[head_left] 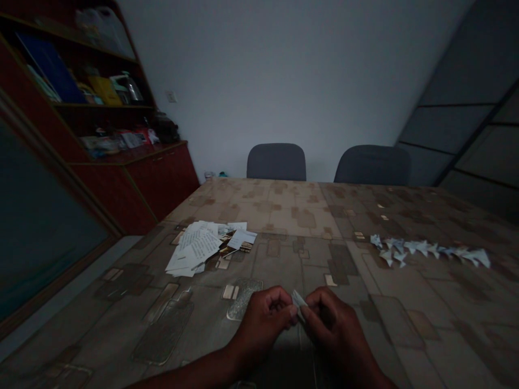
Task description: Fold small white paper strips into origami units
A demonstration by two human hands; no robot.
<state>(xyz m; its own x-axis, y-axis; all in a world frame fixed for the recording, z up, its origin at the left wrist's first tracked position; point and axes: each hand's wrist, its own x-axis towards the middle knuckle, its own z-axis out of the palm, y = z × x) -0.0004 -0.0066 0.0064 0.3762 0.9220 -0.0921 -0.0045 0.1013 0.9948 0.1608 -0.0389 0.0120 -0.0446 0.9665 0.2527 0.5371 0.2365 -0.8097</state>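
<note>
My left hand [263, 319] and my right hand [330, 329] are close together above the near edge of the table. Between their fingertips they pinch a small folded piece of pale paper [299, 303]. Its exact shape is partly hidden by my fingers. Further right on the tabletop lies a long row of small folded paper pieces [425, 251], out of reach of both fingertips. A loose pile of printed paper sheets [194, 248] lies ahead and to the left, with some small cards and thin sticks beside it.
A patterned brown table cover [284, 210] spans the tabletop. Two dark grey chairs [276, 162] stand at the far side against a pale wall. A red wooden cabinet with cluttered shelves [162, 183] stands at the left, and a dark glass panel fills the left edge.
</note>
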